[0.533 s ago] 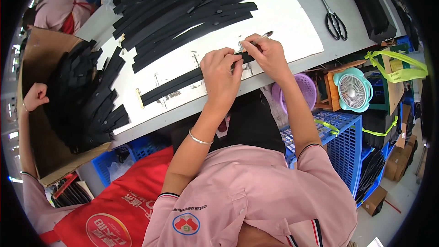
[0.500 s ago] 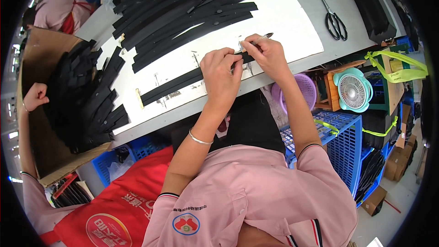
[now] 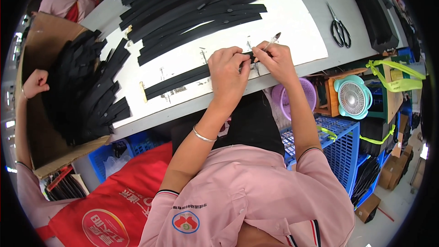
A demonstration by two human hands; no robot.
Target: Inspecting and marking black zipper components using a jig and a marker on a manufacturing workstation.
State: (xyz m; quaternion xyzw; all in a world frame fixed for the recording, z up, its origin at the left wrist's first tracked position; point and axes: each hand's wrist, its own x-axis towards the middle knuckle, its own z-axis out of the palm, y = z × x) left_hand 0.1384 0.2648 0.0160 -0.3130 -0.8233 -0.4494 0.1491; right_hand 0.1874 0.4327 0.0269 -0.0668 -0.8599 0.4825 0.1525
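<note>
A long black fabric strip (image 3: 178, 80) lies along the near part of a white board (image 3: 292, 23). My left hand (image 3: 228, 71) is closed on the strip near its right end, thumb and fingertips together. Just right of it, my right hand (image 3: 275, 61) grips a clear pen (image 3: 275, 38), whose dark end sticks up past the knuckles. The pen's lower end is hidden behind my fingers, close over the strip's end. Farther back on the board, many more black strips (image 3: 192, 13) lie side by side in a loose layer.
At left, a cardboard box (image 3: 34, 52) holds a heap of black strips; a co-worker's hand (image 3: 35, 83) is beside it. Black scissors (image 3: 338, 29) lie at right. Below the table edge are a purple basket (image 3: 299, 96), a teal fan (image 3: 353, 96) and a blue crate (image 3: 340, 151).
My right hand has turned the pen more upright and brought its lower end down toward the strip's end. My left hand keeps its hold on the strip. The whole view has shifted slightly.
</note>
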